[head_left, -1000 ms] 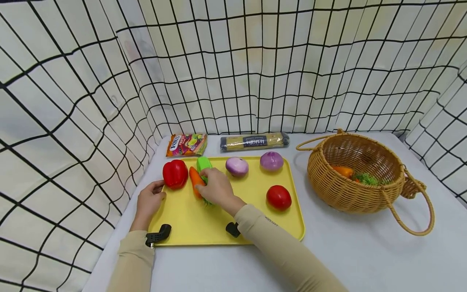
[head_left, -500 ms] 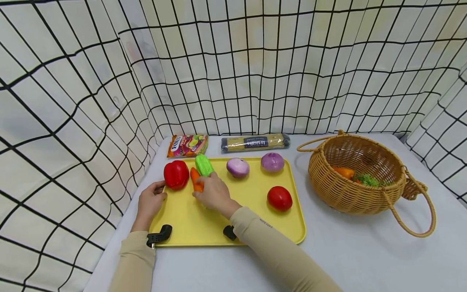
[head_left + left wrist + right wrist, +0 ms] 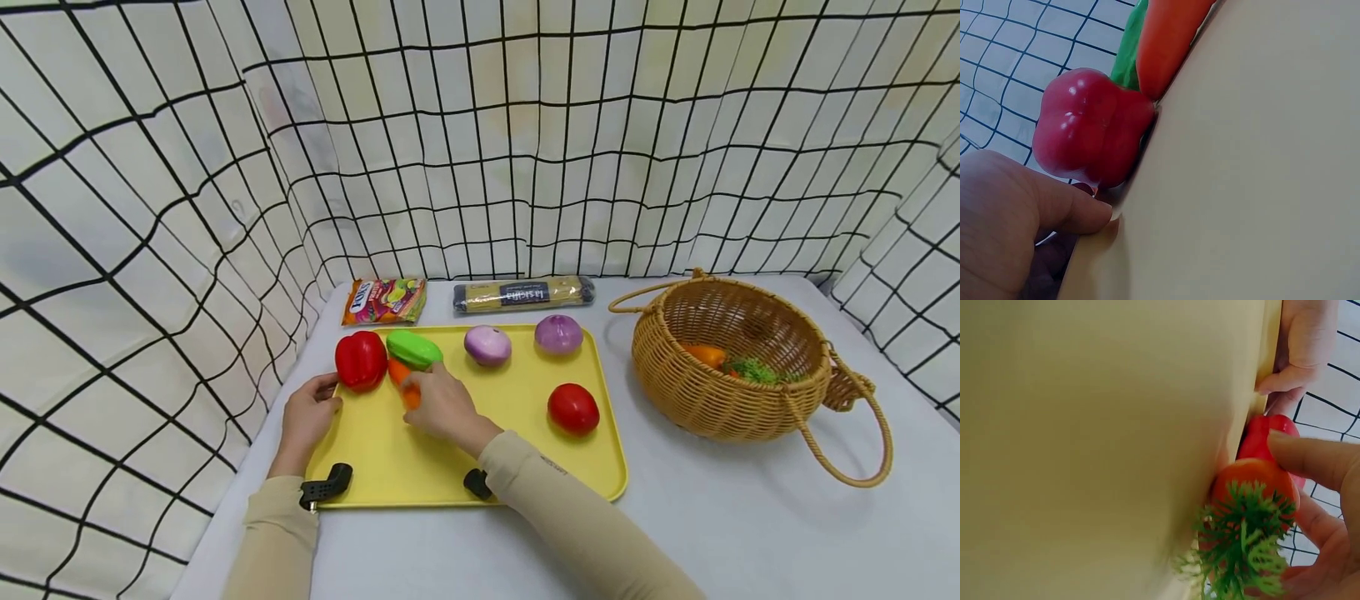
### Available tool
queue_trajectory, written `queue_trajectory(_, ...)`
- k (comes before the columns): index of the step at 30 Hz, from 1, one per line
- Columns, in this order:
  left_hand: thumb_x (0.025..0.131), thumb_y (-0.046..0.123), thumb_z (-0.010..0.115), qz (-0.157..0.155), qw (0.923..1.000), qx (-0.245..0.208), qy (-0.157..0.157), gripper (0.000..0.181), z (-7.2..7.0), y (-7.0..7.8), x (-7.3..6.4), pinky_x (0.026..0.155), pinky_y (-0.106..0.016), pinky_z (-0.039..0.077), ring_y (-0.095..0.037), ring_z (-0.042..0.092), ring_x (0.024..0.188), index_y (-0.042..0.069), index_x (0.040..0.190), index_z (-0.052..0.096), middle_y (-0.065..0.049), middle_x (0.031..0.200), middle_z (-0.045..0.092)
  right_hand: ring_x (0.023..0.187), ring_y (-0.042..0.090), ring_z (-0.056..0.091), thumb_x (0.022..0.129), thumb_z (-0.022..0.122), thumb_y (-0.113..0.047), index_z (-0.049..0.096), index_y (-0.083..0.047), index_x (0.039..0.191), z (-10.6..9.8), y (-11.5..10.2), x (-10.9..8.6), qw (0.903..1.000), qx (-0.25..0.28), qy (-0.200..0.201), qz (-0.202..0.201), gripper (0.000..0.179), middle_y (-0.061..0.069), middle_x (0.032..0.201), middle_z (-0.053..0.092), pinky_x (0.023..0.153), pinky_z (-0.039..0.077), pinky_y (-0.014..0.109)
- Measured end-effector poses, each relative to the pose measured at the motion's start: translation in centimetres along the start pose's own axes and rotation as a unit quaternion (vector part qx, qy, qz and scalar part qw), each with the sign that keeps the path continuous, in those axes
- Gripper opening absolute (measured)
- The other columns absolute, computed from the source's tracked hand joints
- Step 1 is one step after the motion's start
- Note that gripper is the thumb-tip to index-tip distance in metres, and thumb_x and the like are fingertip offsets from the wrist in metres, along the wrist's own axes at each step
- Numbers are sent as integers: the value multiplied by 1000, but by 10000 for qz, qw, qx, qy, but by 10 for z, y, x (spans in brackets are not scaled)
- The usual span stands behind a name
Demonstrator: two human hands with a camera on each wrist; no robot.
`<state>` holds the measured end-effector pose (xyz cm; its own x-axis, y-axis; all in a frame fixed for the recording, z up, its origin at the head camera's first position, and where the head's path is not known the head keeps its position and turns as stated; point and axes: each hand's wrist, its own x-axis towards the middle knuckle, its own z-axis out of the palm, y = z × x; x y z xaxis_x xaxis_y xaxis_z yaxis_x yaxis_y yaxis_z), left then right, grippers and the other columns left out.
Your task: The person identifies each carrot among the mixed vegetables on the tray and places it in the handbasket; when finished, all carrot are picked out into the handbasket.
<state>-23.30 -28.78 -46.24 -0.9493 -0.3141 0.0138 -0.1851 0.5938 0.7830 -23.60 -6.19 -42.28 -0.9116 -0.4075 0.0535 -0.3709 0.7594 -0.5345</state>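
Observation:
My left hand [image 3: 307,419] pinches the left rim of the yellow tray [image 3: 390,467], thumb on top, just below a red bell pepper [image 3: 362,361]. An orange carrot [image 3: 406,385] lies slanted on the tray beside the pepper, and my right hand [image 3: 444,407] holds it between thumb and fingers. In the right wrist view the carrot's green leafy top [image 3: 1244,540] hangs toward the camera; the head view hides this end. A bright green cucumber-like vegetable [image 3: 414,348] lies beyond the carrot, slanting along the tray's back left.
Two purple onions, one [image 3: 487,345] left of the other [image 3: 558,334], and a red tomato [image 3: 573,408] are on the tray. A candy bag [image 3: 385,301] and a pasta pack [image 3: 523,294] lie behind. A wicker basket [image 3: 705,408] with vegetables stands right; black netting surrounds the table.
The green vegetable has turned from nearly upright in view to slanting sideways, its far end swung left. My right hand has shifted from it onto the carrot. The left hand stays at the rim.

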Motion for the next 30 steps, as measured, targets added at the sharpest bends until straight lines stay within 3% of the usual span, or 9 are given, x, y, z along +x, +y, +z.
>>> queue_trajectory(6,91,6,53,18,10000,47,18,43,-1,0,-2,90,-38,41,-32,54,112,0,133,56,-21,130,58,91,15,49,78,80,-18,70,-21,114,-5,6,-8,9996,204,-159,-93,37,3,111,52,73,44,24)
queue_trajectory(9,91,6,52,23,10000,74,2,44,-2,0,-3,90,-37,41,-31,54,112,0,134,56,-21,130,58,93,16,50,80,78,-17,70,-21,111,-10,10,-12,9985,537,-30,-101,32,3,113,52,75,45,25)
queue_trajectory(16,92,6,52,141,9999,93,-30,43,-5,2,0,92,-39,41,-32,53,113,0,134,55,-21,132,57,89,16,52,79,72,-14,71,-20,104,-29,20,-24,9871,1248,877,-477,26,0,105,54,74,45,24)
queue_trajectory(20,92,5,53,126,9999,71,-47,43,-5,3,0,92,-39,41,-32,53,114,0,134,55,-21,132,57,91,14,53,78,71,-12,71,-19,103,-40,25,-32,9791,1466,1171,-783,26,-2,106,57,75,46,24)
queue_trajectory(27,91,5,53,73,9999,72,-37,43,-4,0,-1,90,-38,41,-31,53,112,-1,134,55,-21,131,57,93,16,54,80,70,-14,69,-20,112,-60,33,-48,9797,1157,1374,-892,33,-2,113,55,75,49,29)
queue_trajectory(30,91,5,52,52,10000,59,-60,43,-3,0,-2,91,-38,41,-32,53,112,0,134,55,-21,130,57,95,17,54,79,69,-11,68,-17,113,-70,40,-55,9756,1181,1556,-1003,34,-1,116,55,75,49,29)
